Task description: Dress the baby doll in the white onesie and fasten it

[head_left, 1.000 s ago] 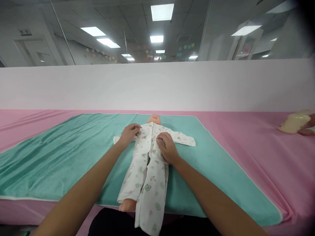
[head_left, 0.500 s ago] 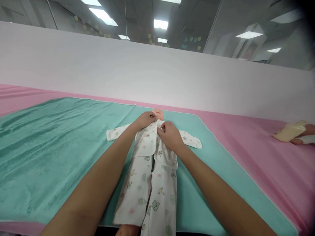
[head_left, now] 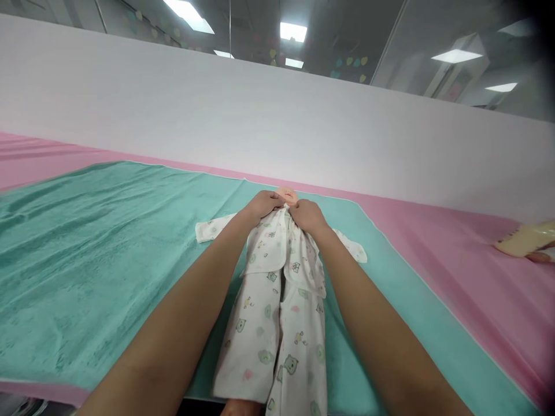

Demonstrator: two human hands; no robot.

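A baby doll (head_left: 287, 196) lies on its back on a teal towel (head_left: 99, 248), head away from me. It wears a white romper (head_left: 277, 312) printed with small animals. My left hand (head_left: 263, 205) and my right hand (head_left: 307, 215) meet at the romper's collar just below the doll's chin. Both hands have their fingers curled and pinching the collar fabric. My forearms run along either side of the doll's body and hide part of the chest. The romper's sleeves lie spread out to both sides.
The teal towel rests on a pink sheet (head_left: 455, 260) that covers a long surface. A white partition (head_left: 277, 115) runs along the back. At the far right edge lies a cream-coloured object (head_left: 524, 238) with another person's hand beside it.
Both hands have moved up from the romper's chest to its collar under the doll's chin. The camera has tilted down and come closer.
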